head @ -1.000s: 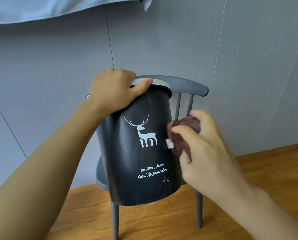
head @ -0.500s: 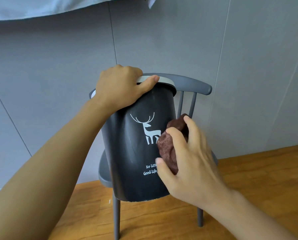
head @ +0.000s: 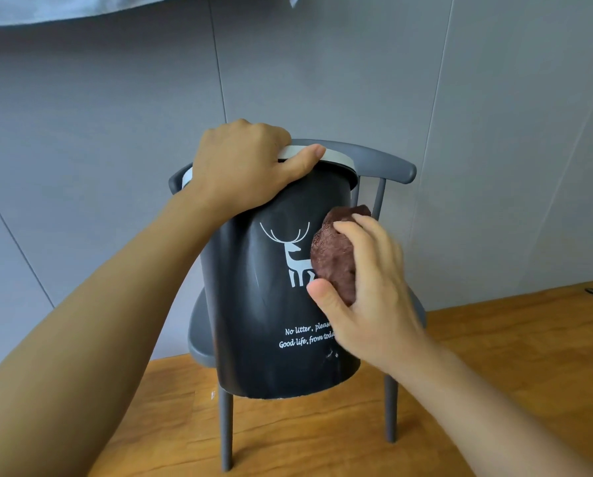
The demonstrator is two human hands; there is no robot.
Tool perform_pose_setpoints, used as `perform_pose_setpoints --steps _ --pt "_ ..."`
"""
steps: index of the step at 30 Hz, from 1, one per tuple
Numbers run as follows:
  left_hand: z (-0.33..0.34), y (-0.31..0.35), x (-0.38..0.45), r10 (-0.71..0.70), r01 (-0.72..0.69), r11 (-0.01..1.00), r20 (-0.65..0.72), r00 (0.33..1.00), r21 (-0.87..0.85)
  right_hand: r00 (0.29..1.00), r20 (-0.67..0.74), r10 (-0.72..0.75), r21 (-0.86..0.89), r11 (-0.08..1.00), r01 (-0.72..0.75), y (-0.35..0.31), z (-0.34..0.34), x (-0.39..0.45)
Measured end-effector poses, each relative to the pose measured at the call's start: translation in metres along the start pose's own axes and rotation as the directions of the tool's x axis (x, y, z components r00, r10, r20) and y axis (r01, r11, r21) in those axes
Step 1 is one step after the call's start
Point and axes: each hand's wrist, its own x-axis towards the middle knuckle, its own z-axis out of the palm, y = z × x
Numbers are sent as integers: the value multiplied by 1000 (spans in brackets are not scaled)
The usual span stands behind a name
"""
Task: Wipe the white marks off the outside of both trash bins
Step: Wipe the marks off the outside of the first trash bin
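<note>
Bin (head: 264, 304) held up in front of a grey chair (head: 377, 160) — we wipe its side with a brown cloth (head: 333, 259).

Our left hand (head: 243, 170) grips the bin's white rim (head: 336, 155), fingers curled over the top, thumb lying along the rim's front. Our right hand (head: 367, 287) is curled round the bunched cloth, thumb below and fingers over it, and presses the cloth against the black wall just right of the white deer print (head: 293, 253), covering the deer's rear. The bin tilts, top away from us, base toward the camera, above the wooden floor (head: 494, 356). A small white mark (head: 333, 353) shows low on the wall, under the text, just beside our right wrist. Only one bin in view — grey wall panels (head: 116, 132) behind.
</note>
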Motion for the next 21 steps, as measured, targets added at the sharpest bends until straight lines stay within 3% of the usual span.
perform_pose_setpoints --steps 4,13,15,18,21 --pt "1 -3 3 11 -11 1000 9 1000 -24 999 21 -35 -123 992 38 6 11 -19" --pt "5 -9 6 -32 34 999 47 998 -40 926 114 -360 -50 929 368 22 2 -73" --pt "4 -10 5 -34 35 999 43 998 -34 957 40 -286 21 958 286 18 -3 -61" --pt "2 -5 4 -16 17 999 31 999 -30 995 -79 -63 173 982 76 7 -9 -30" --pt "2 -1 4 6 -5 1000 25 1000 -21 997 -12 -74 78 994 75 -1 -5 -12"
